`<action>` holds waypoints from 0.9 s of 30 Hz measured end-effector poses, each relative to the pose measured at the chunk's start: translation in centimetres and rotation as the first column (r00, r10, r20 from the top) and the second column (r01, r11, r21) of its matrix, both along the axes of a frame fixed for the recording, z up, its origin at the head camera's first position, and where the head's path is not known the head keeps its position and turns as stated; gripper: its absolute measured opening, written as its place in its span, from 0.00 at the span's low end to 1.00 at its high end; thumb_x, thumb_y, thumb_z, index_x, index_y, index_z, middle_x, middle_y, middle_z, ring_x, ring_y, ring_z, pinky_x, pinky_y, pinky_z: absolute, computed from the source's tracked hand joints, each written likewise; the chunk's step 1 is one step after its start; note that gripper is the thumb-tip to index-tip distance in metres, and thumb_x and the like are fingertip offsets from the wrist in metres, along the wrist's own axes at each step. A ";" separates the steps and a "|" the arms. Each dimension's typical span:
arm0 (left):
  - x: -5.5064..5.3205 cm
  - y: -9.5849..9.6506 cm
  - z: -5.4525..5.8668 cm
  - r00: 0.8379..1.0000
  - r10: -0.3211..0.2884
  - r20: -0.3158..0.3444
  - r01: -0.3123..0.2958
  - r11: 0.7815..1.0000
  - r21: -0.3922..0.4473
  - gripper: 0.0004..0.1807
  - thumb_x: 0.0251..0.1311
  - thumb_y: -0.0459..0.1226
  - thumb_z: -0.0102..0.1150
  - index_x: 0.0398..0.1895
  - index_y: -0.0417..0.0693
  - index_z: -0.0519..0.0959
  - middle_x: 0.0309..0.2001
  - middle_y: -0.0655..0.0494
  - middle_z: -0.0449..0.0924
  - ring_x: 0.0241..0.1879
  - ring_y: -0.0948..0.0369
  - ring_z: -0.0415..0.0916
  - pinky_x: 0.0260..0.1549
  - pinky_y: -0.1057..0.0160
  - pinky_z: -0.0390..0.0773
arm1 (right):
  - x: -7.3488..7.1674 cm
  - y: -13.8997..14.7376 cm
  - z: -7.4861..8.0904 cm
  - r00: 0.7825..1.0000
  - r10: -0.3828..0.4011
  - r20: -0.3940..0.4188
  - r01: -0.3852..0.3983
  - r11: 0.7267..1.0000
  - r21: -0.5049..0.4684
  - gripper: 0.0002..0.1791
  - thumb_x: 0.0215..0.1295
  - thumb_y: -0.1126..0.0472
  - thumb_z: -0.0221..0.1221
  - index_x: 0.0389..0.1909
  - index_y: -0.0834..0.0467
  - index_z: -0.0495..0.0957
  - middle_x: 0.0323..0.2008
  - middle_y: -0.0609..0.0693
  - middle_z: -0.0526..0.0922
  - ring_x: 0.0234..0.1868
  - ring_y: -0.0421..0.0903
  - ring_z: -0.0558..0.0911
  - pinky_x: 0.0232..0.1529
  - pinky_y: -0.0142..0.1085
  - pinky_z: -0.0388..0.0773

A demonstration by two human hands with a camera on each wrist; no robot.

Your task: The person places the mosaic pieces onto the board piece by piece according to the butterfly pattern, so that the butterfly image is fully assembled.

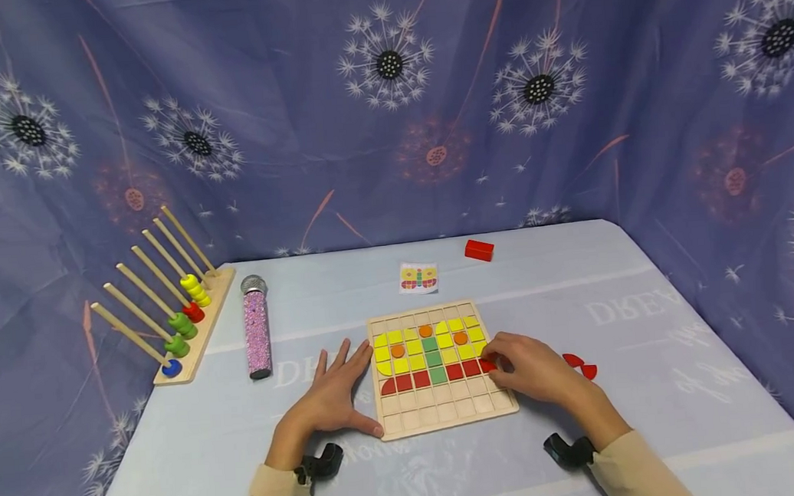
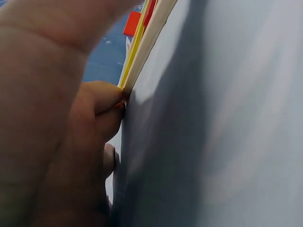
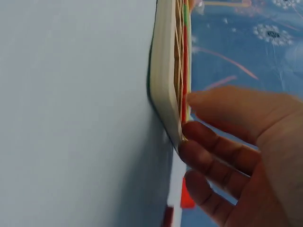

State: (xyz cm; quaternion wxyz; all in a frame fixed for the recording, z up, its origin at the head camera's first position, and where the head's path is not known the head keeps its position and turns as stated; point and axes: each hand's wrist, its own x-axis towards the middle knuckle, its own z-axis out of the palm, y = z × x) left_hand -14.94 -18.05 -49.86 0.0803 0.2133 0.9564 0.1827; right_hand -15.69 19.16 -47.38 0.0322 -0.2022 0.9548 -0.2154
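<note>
A wooden grid board [image 1: 443, 414] lies on the table, filled partly with yellow, red, green and orange tiles. At its left edge, my left hand [image 1: 334, 394] spreads its fingers, the thumb at the near corner; the left wrist view shows fingertips touching the board's side [image 2: 147, 52]. My right hand [image 1: 533, 365] is at the right edge, thumb and fingertips pinching a red tile [image 1: 489, 365] at the right end of the red row. In the right wrist view its curled fingers [image 3: 220, 146] meet that edge; the tile is partly hidden.
Loose red quarter-round tiles [image 1: 588, 371] lie right of my right hand. Behind the board are a butterfly pattern card [image 1: 418, 278] and a red block [image 1: 479, 251]. A glittery pink microphone [image 1: 257, 331] and a peg stand [image 1: 193, 347] with colored beads stand at the left.
</note>
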 end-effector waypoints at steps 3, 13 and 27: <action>-0.1 0.1 0.0 1.000 -0.007 -0.007 0.007 1.000 0.012 0.77 0.17 0.76 0.66 0.77 0.52 0.50 0.76 0.60 0.44 0.74 0.51 0.32 0.67 0.40 0.28 | 0.2 1.9 0.1 1.000 -0.017 -0.022 0.016 0.999 -0.034 0.15 0.54 0.54 0.69 0.44 0.47 0.82 0.31 0.34 0.73 0.32 0.38 0.72 0.34 0.34 0.74; 0.2 0.5 0.5 1.000 -0.011 -0.008 0.011 0.996 0.090 0.74 0.27 0.71 0.69 0.77 0.51 0.45 0.76 0.57 0.44 0.74 0.50 0.34 0.65 0.36 0.27 | 1.2 10.2 -0.4 0.988 -0.150 -0.029 0.146 0.983 -0.109 0.15 0.55 0.61 0.69 0.45 0.53 0.82 0.35 0.41 0.77 0.32 0.42 0.74 0.34 0.36 0.78; 0.2 0.6 0.2 1.000 -0.030 -0.004 0.030 0.993 0.112 0.72 0.29 0.71 0.69 0.76 0.46 0.48 0.76 0.53 0.44 0.74 0.52 0.36 0.68 0.41 0.29 | 1.2 11.4 -0.9 0.989 -0.151 -0.006 0.150 0.985 -0.080 0.15 0.54 0.63 0.69 0.45 0.56 0.83 0.38 0.44 0.77 0.37 0.42 0.77 0.41 0.43 0.80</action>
